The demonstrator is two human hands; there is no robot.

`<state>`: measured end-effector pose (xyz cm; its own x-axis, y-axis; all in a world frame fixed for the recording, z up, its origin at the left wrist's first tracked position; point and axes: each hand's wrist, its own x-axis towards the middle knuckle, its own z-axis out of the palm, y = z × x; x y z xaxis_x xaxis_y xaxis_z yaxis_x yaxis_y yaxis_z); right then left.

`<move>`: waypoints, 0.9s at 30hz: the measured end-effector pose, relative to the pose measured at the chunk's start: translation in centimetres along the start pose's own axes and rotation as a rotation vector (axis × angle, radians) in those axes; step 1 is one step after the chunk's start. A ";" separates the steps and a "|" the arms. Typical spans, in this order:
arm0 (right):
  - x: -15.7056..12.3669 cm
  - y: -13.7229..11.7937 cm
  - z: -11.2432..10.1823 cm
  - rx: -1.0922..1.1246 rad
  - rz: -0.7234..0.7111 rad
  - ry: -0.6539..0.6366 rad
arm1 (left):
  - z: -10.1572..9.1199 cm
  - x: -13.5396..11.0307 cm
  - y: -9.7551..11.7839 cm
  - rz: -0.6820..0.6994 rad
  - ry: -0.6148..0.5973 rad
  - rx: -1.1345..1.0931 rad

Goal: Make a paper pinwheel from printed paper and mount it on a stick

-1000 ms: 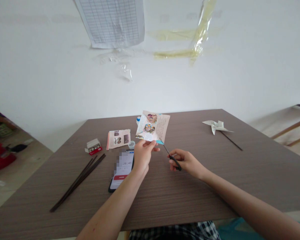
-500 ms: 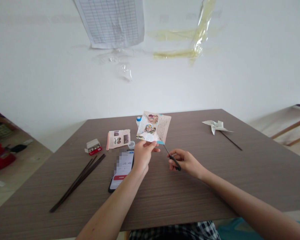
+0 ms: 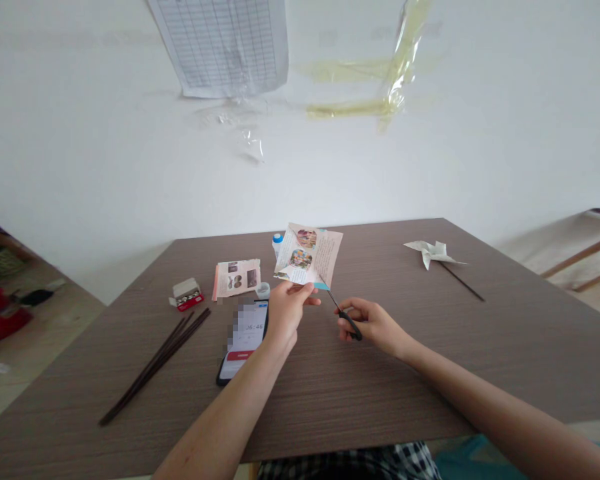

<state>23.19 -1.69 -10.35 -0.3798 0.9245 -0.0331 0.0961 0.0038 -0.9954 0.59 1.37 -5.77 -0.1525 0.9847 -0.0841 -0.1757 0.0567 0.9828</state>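
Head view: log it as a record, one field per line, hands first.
Left hand: holds printed sheet by its near edge
Right hand: holds black-handled scissors, blades at the sheet's near edge
Behind the sheet: blue-capped bottle, partly hidden
Left part of table: phone, dark sticks, open red-and-white box, printed paper, small container
Right part of table: pinwheel on dark stick, lying down
Wall: gridded paper, yellowish tape
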 end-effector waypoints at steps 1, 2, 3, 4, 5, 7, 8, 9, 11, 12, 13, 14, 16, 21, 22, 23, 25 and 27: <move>0.0 0.0 0.0 0.000 0.001 -0.001 | 0.0 0.0 0.1 -0.003 0.002 -0.004; 0.0 0.1 0.0 0.000 0.001 0.000 | 0.1 -0.1 0.1 -0.007 0.006 -0.007; 0.0 0.1 0.0 -0.001 0.000 0.000 | 0.1 -0.1 0.2 -0.010 0.007 -0.011; 0.0 0.1 0.0 -0.003 0.000 0.000 | 0.1 -0.1 0.3 -0.013 0.009 -0.014; 0.0 0.2 0.1 -0.004 -0.002 0.003 | 0.1 -0.1 0.3 -0.015 0.011 -0.017; 0.0 0.2 0.1 -0.007 -0.006 0.010 | 0.2 -0.2 0.4 -0.020 0.012 -0.023; 0.0 0.2 0.1 -0.007 -0.006 0.009 | 0.2 -0.2 0.5 -0.021 0.013 -0.027; 0.0 0.1 0.1 -0.006 -0.005 0.007 | 0.3 -0.2 0.5 -0.022 0.015 -0.030; 0.0 0.0 0.1 0.000 -0.002 0.006 | 0.3 -0.3 0.5 -0.023 0.016 -0.033; 0.0 0.0 0.2 0.005 -0.001 0.005 | 0.3 -0.3 0.5 -0.023 0.016 -0.034; 0.0 -0.1 0.2 0.008 -0.001 0.008 | 0.3 -0.3 0.5 -0.023 0.015 -0.034; 0.0 -0.2 0.2 0.010 -0.002 0.010 | 0.3 -0.3 0.5 -0.022 0.014 -0.034; 0.0 -0.3 0.2 0.011 -0.002 0.012 | 0.2 -0.2 0.5 -0.018 0.010 -0.033; 0.0 -0.7 0.3 0.018 0.002 0.026 | 0.1 -0.2 0.3 -0.024 -0.014 0.002; 0.0 -0.7 0.3 0.020 0.003 0.029 | 0.1 -0.2 0.3 -0.026 -0.023 0.009; 0.0 -0.8 0.3 0.024 0.003 0.032 | 0.1 -0.3 0.2 -0.028 -0.030 0.014; 0.0 -1.0 0.3 0.031 0.003 0.033 | 0.1 -0.4 0.3 -0.032 -0.039 0.023; -0.1 -1.1 0.3 0.035 0.002 0.034 | 0.2 -0.4 0.4 -0.039 -0.039 0.028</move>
<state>22.82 -1.93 -9.29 -0.3478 0.9370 -0.0321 0.0640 -0.0104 -0.9979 0.80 1.00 -5.32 -0.1080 0.9873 -0.1163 -0.1534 0.0990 0.9832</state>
